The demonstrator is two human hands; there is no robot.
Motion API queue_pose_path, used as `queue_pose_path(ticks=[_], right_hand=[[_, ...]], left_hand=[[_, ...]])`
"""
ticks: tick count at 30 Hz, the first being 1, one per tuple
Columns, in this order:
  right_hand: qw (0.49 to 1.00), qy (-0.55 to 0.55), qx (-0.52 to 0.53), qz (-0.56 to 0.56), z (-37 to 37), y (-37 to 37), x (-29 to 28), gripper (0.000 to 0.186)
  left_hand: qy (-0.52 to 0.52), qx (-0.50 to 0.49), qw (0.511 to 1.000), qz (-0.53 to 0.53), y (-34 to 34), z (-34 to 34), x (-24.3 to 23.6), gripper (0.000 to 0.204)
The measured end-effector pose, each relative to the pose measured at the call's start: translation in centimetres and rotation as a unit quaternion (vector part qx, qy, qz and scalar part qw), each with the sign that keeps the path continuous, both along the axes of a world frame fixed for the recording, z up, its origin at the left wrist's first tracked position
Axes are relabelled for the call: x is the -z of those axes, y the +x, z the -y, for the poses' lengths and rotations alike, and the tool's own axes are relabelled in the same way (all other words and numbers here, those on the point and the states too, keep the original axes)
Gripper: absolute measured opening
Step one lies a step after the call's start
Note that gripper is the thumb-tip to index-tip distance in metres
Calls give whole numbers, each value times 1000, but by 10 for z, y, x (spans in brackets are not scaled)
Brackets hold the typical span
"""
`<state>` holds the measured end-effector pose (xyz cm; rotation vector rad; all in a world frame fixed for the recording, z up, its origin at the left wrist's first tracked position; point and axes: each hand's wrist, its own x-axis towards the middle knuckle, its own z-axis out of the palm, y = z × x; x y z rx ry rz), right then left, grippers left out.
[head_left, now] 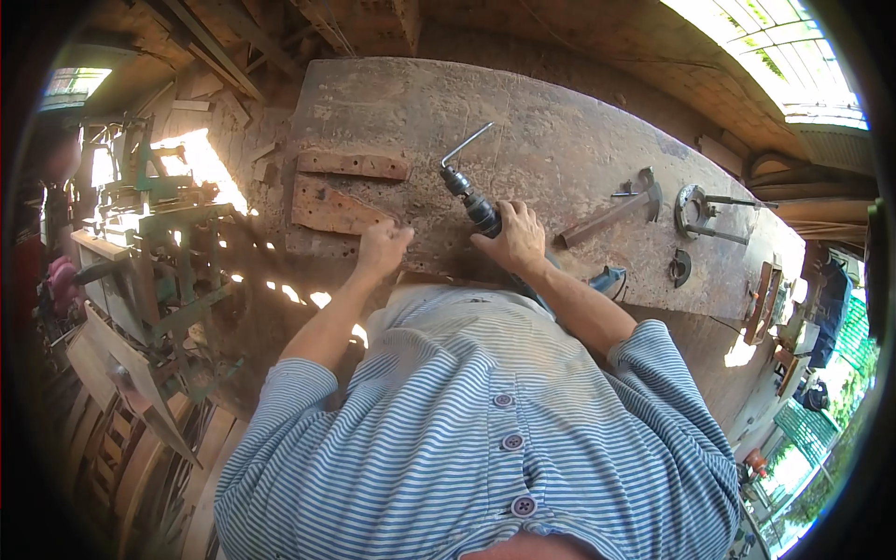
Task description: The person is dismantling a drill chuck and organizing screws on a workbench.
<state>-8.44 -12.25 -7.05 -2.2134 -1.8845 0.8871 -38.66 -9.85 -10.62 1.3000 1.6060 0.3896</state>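
Note:
A dark power drill [483,213] lies on the worn wooden workbench [392,103] in front of me. A bent metal rod [467,143] sticks out of its chuck. My right hand [519,239] is wrapped over the drill's body, and my forearm hides its rear part. My left hand [383,246] is closed at the bench's near edge, beside the corner of a tapered reddish wood piece [334,207]. Whether something small is in its fingers is hidden. Just beyond that piece lies a narrower wooden strip [355,166] with holes.
To the right on the bench are a bar clamp [611,215], a round metal clamp-like tool [693,211] and a small dark curved part [680,268]. A blue tool end [609,279] shows by my right forearm. Machinery [154,187] stands left, above stacked boards [121,448].

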Motion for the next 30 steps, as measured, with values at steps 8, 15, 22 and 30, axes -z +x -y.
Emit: queue_pose_path(ticks=[8, 15, 22, 30], right_hand=[[999, -43, -5, 30, -5, -7, -6, 72], [999, 41, 9, -14, 15, 5, 2, 79], [988, 91, 99, 70, 104, 7, -11, 109], [987, 6, 130, 94, 152, 36, -4, 127]], left_hand=[[-128, 233, 962, -56, 32, 58, 2, 48], [-92, 247, 964, -41, 11, 20, 11, 67], [-85, 245, 965, -36, -25, 0, 17, 53], [-45, 232, 971, -38, -8, 19, 26, 56]])
